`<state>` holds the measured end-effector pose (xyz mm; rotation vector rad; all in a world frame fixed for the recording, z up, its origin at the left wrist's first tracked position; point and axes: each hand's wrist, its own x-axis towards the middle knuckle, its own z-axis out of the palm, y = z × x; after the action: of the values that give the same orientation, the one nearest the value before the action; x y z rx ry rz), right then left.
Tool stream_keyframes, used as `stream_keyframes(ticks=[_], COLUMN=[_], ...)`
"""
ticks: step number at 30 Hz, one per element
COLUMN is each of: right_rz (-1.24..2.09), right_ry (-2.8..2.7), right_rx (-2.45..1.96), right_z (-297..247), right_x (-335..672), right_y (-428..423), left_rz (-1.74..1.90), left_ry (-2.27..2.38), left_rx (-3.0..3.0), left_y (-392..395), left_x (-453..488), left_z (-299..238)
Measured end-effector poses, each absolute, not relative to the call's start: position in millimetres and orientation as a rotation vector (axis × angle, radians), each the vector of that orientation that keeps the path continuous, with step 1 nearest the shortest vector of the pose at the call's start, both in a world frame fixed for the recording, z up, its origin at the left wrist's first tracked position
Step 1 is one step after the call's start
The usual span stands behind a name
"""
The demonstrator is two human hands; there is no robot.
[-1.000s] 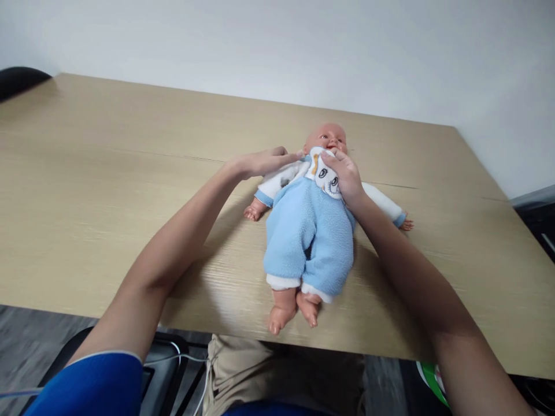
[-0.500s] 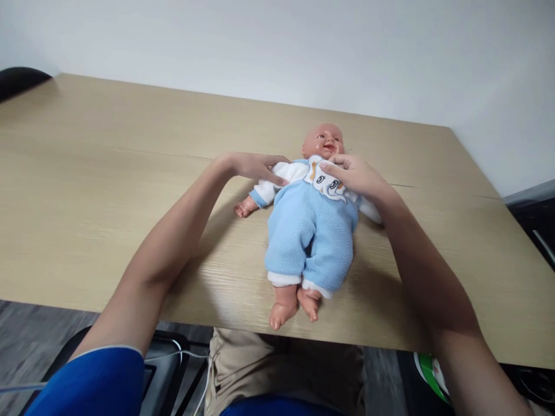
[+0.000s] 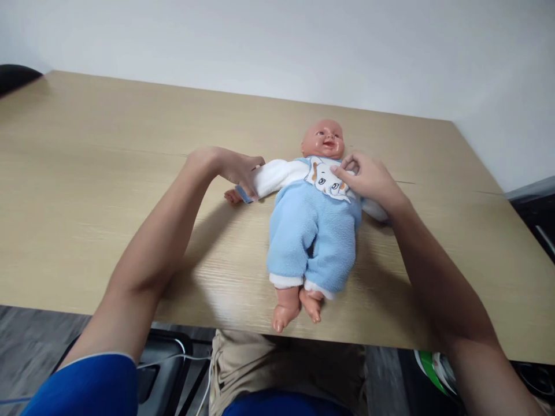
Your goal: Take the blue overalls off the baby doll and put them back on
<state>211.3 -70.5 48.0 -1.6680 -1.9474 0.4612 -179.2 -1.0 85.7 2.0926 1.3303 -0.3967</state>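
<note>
A baby doll lies on its back on the table, head away from me and feet near the front edge. It wears a light blue fleece outfit with white sleeves and a white elephant patch on the chest. My left hand is closed around the white sleeve near its blue cuff, with that arm stretched out to the left. At the chest, by the shoulder on the right, my right hand pinches the outfit with thumb and fingers. The doll's other arm is partly hidden under my right wrist.
The wooden table reaches back to a pale wall. A black chair with a white cable stands below the front edge at left. Dark objects sit past the table's right side, and a green and white item is below it.
My left hand has slid outward from the doll's upper arm toward the cuff, and the sleeve is now straighter. My right hand has shifted slightly right, uncovering more of the elephant patch.
</note>
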Motion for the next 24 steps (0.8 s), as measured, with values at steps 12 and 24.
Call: stream_keyframes(ticks=[12, 24], right_rz=[0.033, 0.120], right_ry=[-1.990, -1.732], right_rx=[-1.665, -1.543], right_z=[-19, -12], right_x=[336, 329], right_y=[-192, -197], left_rz=[0.358, 0.610], left_ry=[0.679, 0.799], left_rx=[2.675, 2.632], left_y=[-79, -40], left_x=[-70, 31], left_z=[100, 34])
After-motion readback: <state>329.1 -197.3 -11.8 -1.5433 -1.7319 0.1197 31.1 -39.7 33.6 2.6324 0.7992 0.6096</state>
